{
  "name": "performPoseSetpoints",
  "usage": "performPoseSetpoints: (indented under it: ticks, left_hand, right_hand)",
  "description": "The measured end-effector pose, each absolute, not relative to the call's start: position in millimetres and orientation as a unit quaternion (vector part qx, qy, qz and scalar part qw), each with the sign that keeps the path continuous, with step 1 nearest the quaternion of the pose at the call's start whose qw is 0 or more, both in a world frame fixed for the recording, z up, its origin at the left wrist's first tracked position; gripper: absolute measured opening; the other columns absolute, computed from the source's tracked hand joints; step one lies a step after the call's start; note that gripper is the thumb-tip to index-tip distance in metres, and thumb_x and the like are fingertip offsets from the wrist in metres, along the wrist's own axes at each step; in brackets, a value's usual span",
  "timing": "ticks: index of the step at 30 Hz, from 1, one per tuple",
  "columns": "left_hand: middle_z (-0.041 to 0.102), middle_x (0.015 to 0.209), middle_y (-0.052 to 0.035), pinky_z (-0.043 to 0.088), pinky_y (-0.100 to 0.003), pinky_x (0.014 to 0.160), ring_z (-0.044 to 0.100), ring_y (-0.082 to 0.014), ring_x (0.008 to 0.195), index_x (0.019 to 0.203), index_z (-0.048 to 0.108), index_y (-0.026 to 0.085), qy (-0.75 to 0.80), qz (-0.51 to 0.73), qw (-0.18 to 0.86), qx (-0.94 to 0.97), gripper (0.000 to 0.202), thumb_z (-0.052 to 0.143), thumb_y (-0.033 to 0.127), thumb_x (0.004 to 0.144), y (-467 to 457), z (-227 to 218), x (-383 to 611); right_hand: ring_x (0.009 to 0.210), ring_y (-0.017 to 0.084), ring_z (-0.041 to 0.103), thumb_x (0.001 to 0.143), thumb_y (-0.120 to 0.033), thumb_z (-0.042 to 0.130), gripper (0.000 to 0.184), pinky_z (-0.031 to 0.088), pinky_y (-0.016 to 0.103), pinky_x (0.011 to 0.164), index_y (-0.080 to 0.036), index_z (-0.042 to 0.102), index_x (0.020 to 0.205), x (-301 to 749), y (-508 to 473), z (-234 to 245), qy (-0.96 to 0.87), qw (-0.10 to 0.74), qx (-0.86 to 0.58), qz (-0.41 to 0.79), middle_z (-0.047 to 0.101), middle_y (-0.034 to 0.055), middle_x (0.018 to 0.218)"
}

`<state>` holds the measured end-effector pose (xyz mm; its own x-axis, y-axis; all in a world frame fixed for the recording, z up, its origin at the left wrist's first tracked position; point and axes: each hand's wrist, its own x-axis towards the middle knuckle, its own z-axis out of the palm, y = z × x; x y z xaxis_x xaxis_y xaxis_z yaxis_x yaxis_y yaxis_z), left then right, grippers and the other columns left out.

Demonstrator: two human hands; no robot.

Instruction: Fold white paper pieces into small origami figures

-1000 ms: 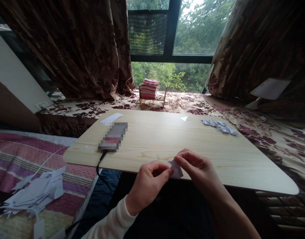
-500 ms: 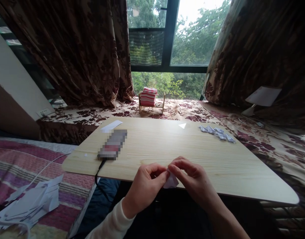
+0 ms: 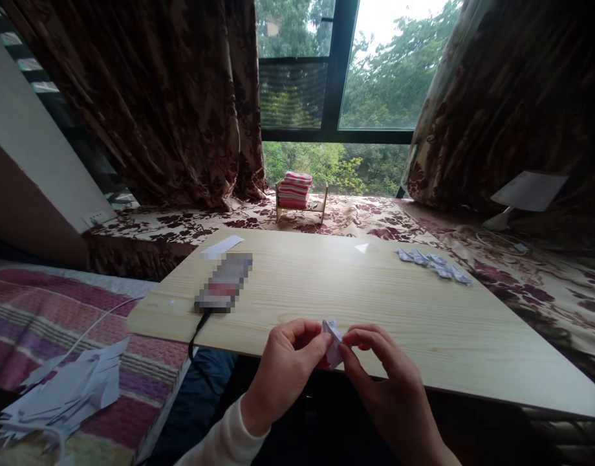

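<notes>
Brown flowered curtains [image 3: 181, 97] hang in the upper left and upper right of the frame. Pale wood tops the table [image 3: 297, 285] that spans the middle, and a window [image 3: 379, 97] shows between the curtains at upper centre. Striped bedding [image 3: 16, 310] covers the lower left, with a heap of white paper [image 3: 79, 388] on it. At lower centre, by the table's near edge, are the left hand [image 3: 288, 362] and the right hand [image 3: 385, 362]. A lamp [image 3: 530, 191] stands at right. Folded pieces [image 3: 433, 264] of paper sit in a row on the table's far right; striped cloths [image 3: 295, 189] are stacked behind the table. Between the two hands is a creased paper [image 3: 334, 346]: the left thumb and fingers clamp its left side, the right thumb and forefinger pinch its right edge. A white triangle [image 3: 361, 247] lies near the table's far edge.
</notes>
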<state>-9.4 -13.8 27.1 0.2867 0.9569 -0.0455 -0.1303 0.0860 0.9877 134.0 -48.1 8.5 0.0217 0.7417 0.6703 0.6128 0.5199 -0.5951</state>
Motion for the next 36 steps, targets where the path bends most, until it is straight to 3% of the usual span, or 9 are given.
performPoseSetpoints:
  ticks: [6,13,28,36]
  left_hand:
    - [0.065,0.067,-0.0030,0.049,-0.021,0.058,0.057,-0.0118,0.061,0.083,0.074,0.012,0.396,0.428,0.603,0.543,0.022,0.062,0.030,0.079,-12.4,32.7,-15.0]
    - [0.059,0.057,-0.0001,0.041,-0.019,0.051,0.051,-0.0091,0.053,0.071,0.071,0.012,0.412,0.404,0.563,0.591,0.017,0.061,0.024,0.078,-8.5,32.9,-17.7]
    - [0.062,0.061,-0.0014,0.044,-0.020,0.056,0.054,-0.0109,0.058,0.069,0.070,0.012,0.411,0.417,0.565,0.582,0.021,0.062,0.029,0.079,-10.2,32.3,-18.3]
    - [0.058,0.062,-0.0002,0.041,-0.021,0.056,0.051,-0.0103,0.060,0.065,0.066,0.012,0.428,0.450,0.521,0.585,0.018,0.062,0.024,0.077,-13.9,24.1,-13.9]
  right_hand:
    - [0.081,0.015,0.059,0.086,-0.007,0.055,0.017,0.050,0.028,0.070,-0.021,0.057,0.095,135.5,-47.7,5.7,-0.712,0.519,-0.472,0.024,0.062,0.0024,0.087]
    - [0.081,0.015,0.058,0.086,-0.007,0.057,0.016,0.049,0.028,0.069,-0.021,0.059,0.094,136.8,-49.9,4.5,-0.719,0.509,-0.472,0.021,0.062,0.0037,0.088]
    - [0.080,0.018,0.056,0.083,-0.006,0.059,0.018,0.046,0.033,0.066,-0.020,0.064,0.093,143.9,-49.9,14.8,-0.775,0.447,-0.446,-0.025,0.061,0.0067,0.088]
    - [0.084,0.017,0.059,0.087,-0.017,0.058,0.011,0.048,0.029,0.071,-0.022,0.067,0.090,145.6,-52.2,17.7,-0.720,0.492,-0.474,0.122,0.061,0.0044,0.090]
